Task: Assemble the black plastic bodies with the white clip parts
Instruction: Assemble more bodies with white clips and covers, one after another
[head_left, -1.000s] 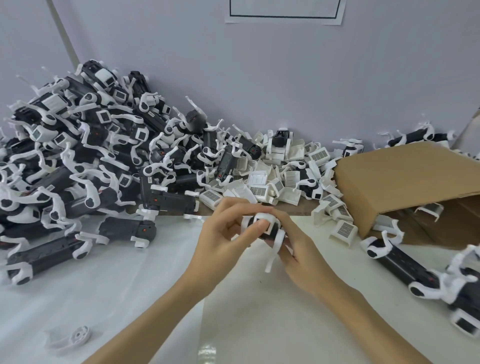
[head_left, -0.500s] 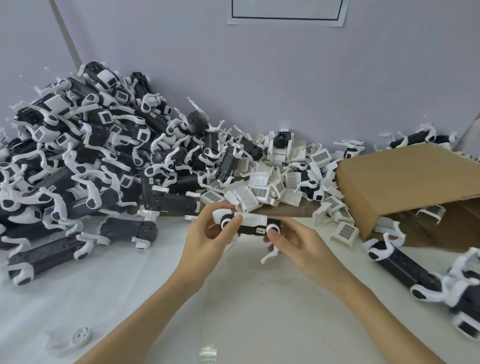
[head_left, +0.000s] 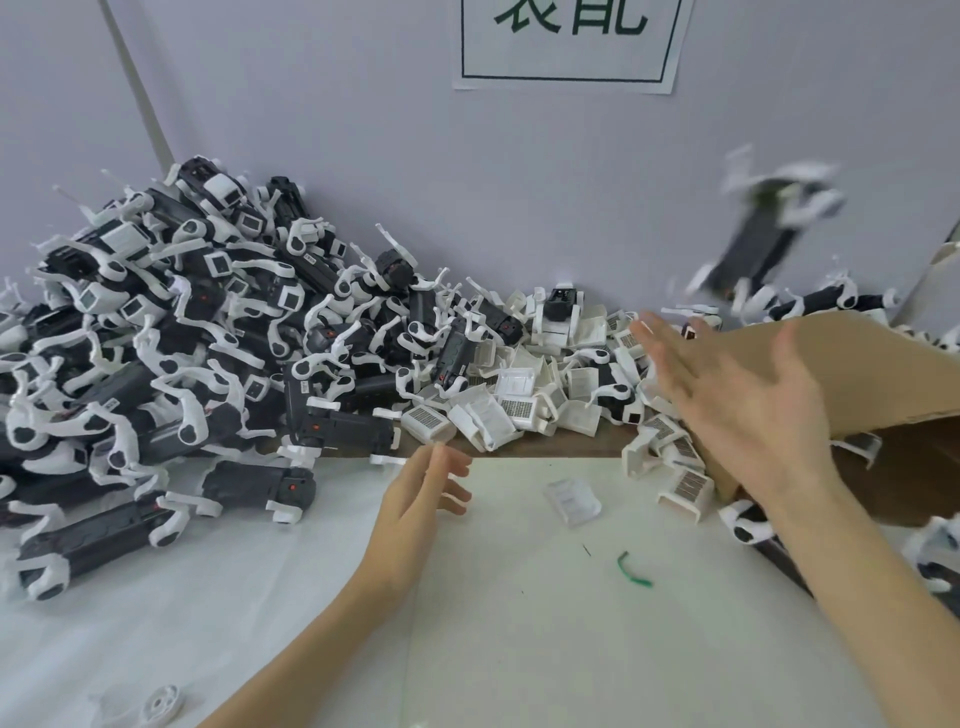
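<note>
Black plastic body with white clip arms (head_left: 763, 228), blurred with motion, is in mid-air at the upper right, above the tan cardboard box (head_left: 878, 374) and touching neither hand. It looks like a finished piece tossed toward the far side, where a few similar units (head_left: 826, 301) lie against the grey wall (head_left: 467, 182).

The right hand (head_left: 737, 400) is spread flat with straight fingers, palm up, holding nothing, a pose that fits a throw just let go. The left hand (head_left: 421, 493) hangs low over the white table cover (head_left: 519, 597), fingers loosely bent and empty, near the pile edge, probably placed to pick the next part.

A big heap of black bodies with white clips (head_left: 171, 332) fills the left, and small white ribbed clip housings (head_left: 519, 395) are gathered in the middle, so stock sits within reach of each hand. One loose clear-white piece (head_left: 574, 501) and a green scrap (head_left: 631, 569) lie on the cover.

A white paper sign (head_left: 571, 47) on the wall bears dark green Chinese characters, cut off at the top, so I cannot read them with certainty.
</note>
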